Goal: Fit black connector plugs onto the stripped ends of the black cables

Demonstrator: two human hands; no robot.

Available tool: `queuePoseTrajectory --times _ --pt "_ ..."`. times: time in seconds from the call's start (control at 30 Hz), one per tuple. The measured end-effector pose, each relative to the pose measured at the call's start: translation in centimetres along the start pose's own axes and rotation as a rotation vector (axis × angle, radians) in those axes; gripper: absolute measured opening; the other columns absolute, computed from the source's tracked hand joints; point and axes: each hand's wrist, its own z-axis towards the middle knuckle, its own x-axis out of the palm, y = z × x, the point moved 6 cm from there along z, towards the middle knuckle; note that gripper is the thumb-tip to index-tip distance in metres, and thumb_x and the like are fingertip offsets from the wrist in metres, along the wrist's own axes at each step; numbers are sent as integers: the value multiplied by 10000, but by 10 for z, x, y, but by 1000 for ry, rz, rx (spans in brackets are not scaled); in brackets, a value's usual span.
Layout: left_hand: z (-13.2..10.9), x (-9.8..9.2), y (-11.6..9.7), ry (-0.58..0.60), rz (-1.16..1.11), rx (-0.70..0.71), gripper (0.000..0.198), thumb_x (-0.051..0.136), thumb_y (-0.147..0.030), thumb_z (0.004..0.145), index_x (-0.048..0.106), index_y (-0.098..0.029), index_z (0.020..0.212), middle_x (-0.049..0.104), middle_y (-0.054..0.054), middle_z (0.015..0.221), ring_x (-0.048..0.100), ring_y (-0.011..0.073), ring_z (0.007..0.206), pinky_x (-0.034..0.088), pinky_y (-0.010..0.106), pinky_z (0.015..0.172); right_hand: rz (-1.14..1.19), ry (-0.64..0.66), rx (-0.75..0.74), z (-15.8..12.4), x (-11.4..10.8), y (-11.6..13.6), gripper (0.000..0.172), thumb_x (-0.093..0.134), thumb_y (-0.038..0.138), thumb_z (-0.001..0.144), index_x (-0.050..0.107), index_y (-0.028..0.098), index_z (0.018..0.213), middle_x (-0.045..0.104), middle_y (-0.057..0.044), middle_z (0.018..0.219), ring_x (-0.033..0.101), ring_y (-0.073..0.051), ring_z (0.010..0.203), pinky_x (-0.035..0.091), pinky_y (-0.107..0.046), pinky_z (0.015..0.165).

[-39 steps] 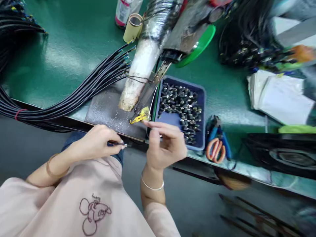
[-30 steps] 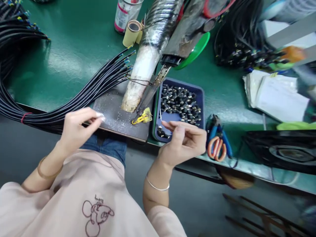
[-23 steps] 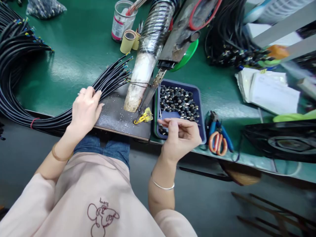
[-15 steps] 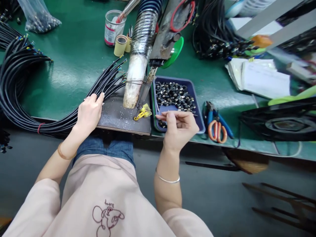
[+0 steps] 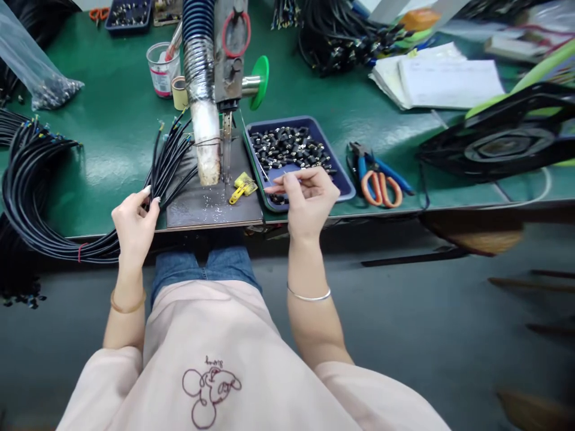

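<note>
My left hand (image 5: 137,224) is closed, its thumb and fingers pinching a black cable (image 5: 156,158) at the near side of a cable bundle (image 5: 54,239). The cable ends fan out with small coloured wire tips over a dark board (image 5: 188,212). My right hand (image 5: 309,200) is closed in a pinch on a thin silvery wire (image 5: 265,170) that runs down from near the green spool (image 5: 260,82). It hovers over the front of a blue tray (image 5: 345,182) of small black connectors (image 5: 291,146). A yellow clip-like piece (image 5: 240,190) lies on the board.
A silver-wrapped hose (image 5: 200,66) and a metal soldering stand (image 5: 230,78) rise behind the board. Orange-handled pliers (image 5: 380,187) lie right of the tray, then a black fan (image 5: 498,143). A plastic cup (image 5: 162,78) and papers (image 5: 449,84) are farther back.
My left hand has drawn back toward the table edge, and one cable now stands apart from the bundle's ends. My right hand keeps its pinch near the tray. The view has shifted.
</note>
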Motion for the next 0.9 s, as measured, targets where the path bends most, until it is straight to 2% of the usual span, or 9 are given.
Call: queuePoseTrajectory --times 0.13,0.27,0.37,0.47,0.53,0.6,0.77,0.9 --pt "-17 -6 12 -120 -119 -169 283 650 -259 798 724 -124 1035 607 -27 724 388 29 455 365 200 503 33 16 11 0 1 -2 328 717 500 816 574 214 742 694 56 694 691 -102 524 588 -227 552" --pt "-28 -7 14 -184 -209 -212 253 672 -231 752 714 -127 978 659 -7 767 456 36 487 395 184 506 52 35 36 1 1 -5 322 716 496 814 574 214 749 688 52 705 689 -100 531 585 -232 557" --pt "-29 -10 16 -262 -370 -258 161 676 -186 724 663 -144 880 690 13 809 554 59 549 446 181 535 40 49 77 1 2 -5 334 709 511 812 565 216 751 679 51 714 693 -104 550 590 -246 568" --pt "-29 -16 17 -371 -573 -302 160 686 -158 699 569 -176 807 662 -16 736 617 82 570 473 180 538 24 53 95 1 3 -4 363 703 544 801 552 220 742 676 56 709 689 -104 545 593 -255 571" --pt "-27 -20 14 -411 -699 -319 186 701 -159 683 535 -183 765 642 -33 692 592 71 513 457 173 498 24 55 94 1 3 -2 385 704 566 791 545 220 735 678 58 696 686 -105 535 589 -252 561" --pt "-24 -20 9 -361 -818 -338 183 718 -177 671 547 -178 734 621 -47 643 527 52 442 430 170 448 25 59 95 1 4 -2 403 706 581 783 542 216 732 680 58 687 688 -106 532 581 -243 551" --pt "-17 -13 -9 -90 -1001 -343 158 770 -237 635 631 -170 671 515 -75 441 446 61 351 366 170 366 19 61 118 1 5 -3 430 724 601 751 546 211 725 688 59 676 678 -101 506 576 -237 550" --pt "-15 -11 -18 111 -1051 -286 183 835 -249 598 679 -164 641 622 -21 534 460 57 372 362 176 375 6 41 118 3 5 -5 425 736 591 746 555 207 723 676 57 659 674 -105 493 568 -235 536"
